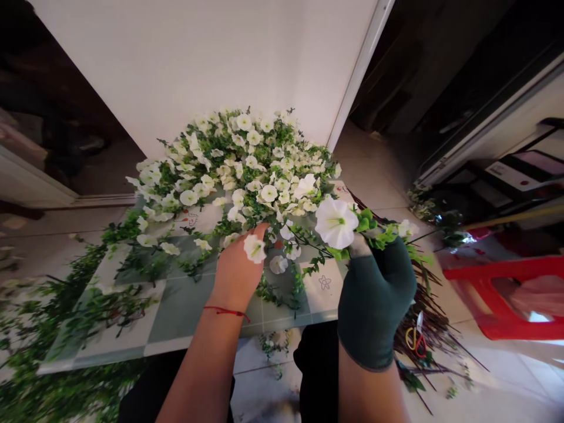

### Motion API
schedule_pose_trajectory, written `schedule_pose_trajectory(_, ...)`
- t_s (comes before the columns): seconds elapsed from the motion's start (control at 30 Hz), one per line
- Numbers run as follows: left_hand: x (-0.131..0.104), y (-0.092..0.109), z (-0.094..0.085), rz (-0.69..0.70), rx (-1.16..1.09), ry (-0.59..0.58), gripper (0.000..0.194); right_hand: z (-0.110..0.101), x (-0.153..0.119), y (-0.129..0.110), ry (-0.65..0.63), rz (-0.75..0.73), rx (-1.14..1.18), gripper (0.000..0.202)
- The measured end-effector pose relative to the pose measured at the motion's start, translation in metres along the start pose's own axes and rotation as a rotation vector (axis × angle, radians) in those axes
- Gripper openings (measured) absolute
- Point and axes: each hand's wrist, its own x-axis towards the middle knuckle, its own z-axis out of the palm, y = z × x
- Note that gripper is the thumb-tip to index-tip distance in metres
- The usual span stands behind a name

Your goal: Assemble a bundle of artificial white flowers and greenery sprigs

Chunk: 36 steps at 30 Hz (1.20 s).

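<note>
Small line drawings, one of them a five-petalled flower outline point(324, 282), decorate the green-and-white checked table cover point(180, 311), while at far right a white label point(506, 175) with a red dot carries faint lettering too small to read. A person works at the low table with both hands among artificial white flowers point(268, 192), heaped with small green leaves across its far side against a white panel point(229, 59). The right hand point(376, 294), in a dark green glove, is curled closed on a leafy sprig point(336, 221) bearing one large white bloom, held above the table's right-hand edge. The bare left hand point(241, 258), a red cord bracelet point(227, 311) at its wrist, reaches into the near side of the heap with its fingers bent; a white bloom covers part of it and its fingertips are hidden, so whether it grasps a stem cannot be told. Below the gloved hand, scissors point(416, 332) with one yellow and one red handle lie on a pile of thin brown stems point(434, 305), near a red plastic stool point(506, 268). Loose greenery point(26, 346) spreads along the table's left side.
</note>
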Motion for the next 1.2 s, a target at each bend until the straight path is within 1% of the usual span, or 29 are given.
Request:
schedule_pose_trajectory(0.13, -0.003, -0.005, 0.008, -0.015, -0.011, 0.015, 0.055, -0.001, 0.001, -0.001, -0.042, 0.002, 0.004, 0.017)
schedule_pose_trajectory(0.27, 0.0, -0.01, 0.016, -0.01, -0.06, 0.034, 0.043, -0.002, 0.002, 0.001, -0.116, 0.014, -0.011, 0.014)
schedule_pose_trajectory(0.33, 0.002, -0.009, 0.014, 0.008, -0.103, 0.046, 0.034, -0.002, 0.003, 0.003, -0.148, 0.037, -0.025, 0.014)
schedule_pose_trajectory(0.43, 0.003, -0.002, 0.001, 0.024, -0.168, 0.098, 0.031, -0.002, 0.005, 0.006, -0.195, 0.079, -0.035, 0.019)
schedule_pose_trajectory(0.5, 0.003, 0.005, -0.012, 0.021, -0.225, 0.188, 0.034, -0.002, 0.005, 0.006, -0.228, 0.097, -0.035, 0.021)
schedule_pose_trajectory(0.53, 0.002, 0.009, -0.019, 0.009, -0.288, 0.271, 0.032, -0.002, 0.006, 0.007, -0.247, 0.102, -0.028, 0.022)
schedule_pose_trajectory(0.57, 0.002, 0.012, -0.025, -0.006, -0.345, 0.335, 0.027, -0.002, 0.006, 0.007, -0.27, 0.107, -0.021, 0.022)
schedule_pose_trajectory(0.63, 0.001, 0.018, -0.035, -0.075, -0.473, 0.503, 0.013, -0.002, 0.005, 0.007, -0.317, 0.114, -0.013, 0.024)
schedule_pose_trajectory(0.67, 0.001, 0.021, -0.04, -0.115, -0.556, 0.591, 0.013, -0.002, 0.005, 0.006, -0.332, 0.118, -0.019, 0.026)
schedule_pose_trajectory(0.7, 0.0, 0.024, -0.045, -0.15, -0.664, 0.666, 0.017, -0.002, 0.004, 0.006, -0.343, 0.124, -0.032, 0.028)
schedule_pose_trajectory(0.73, 0.0, 0.028, -0.049, -0.17, -0.795, 0.72, 0.021, -0.002, 0.003, 0.006, -0.349, 0.132, -0.043, 0.029)
schedule_pose_trajectory(0.77, -0.001, 0.031, -0.054, -0.175, -0.94, 0.744, 0.023, -0.002, 0.002, 0.005, -0.349, 0.142, -0.045, 0.029)
schedule_pose_trajectory(0.83, -0.003, 0.037, -0.063, -0.16, -1.173, 0.719, 0.02, -0.002, 0.001, 0.006, -0.353, 0.169, -0.013, 0.025)
schedule_pose_trajectory(0.87, -0.005, 0.04, -0.068, -0.143, -1.242, 0.684, 0.016, -0.001, 0.0, 0.006, -0.367, 0.188, 0.025, 0.022)
schedule_pose_trajectory(0.93, -0.009, 0.046, -0.075, -0.096, -1.293, 0.571, 0.014, 0.001, 0.0, 0.008, -0.415, 0.235, 0.113, 0.018)
schedule_pose_trajectory(1.03, -0.015, 0.052, -0.081, -0.03, -1.325, 0.377, 0.024, 0.003, 0.0, 0.01, -0.487, 0.286, 0.193, 0.015)
schedule_pose_trajectory(1.07, -0.016, 0.052, -0.081, -0.02, -1.343, 0.345, 0.026, 0.003, 0.0, 0.01, -0.508, 0.299, 0.201, 0.014)
schedule_pose_trajectory(1.13, -0.017, 0.053, -0.082, -0.031, -1.369, 0.338, 0.027, 0.003, 0.0, 0.008, -0.55, 0.321, 0.213, 0.012)
schedule_pose_trajectory(1.2, -0.019, 0.053, -0.084, -0.049, -1.375, 0.363, 0.02, 0.002, -0.001, 0.005, -0.562, 0.324, 0.218, 0.012)
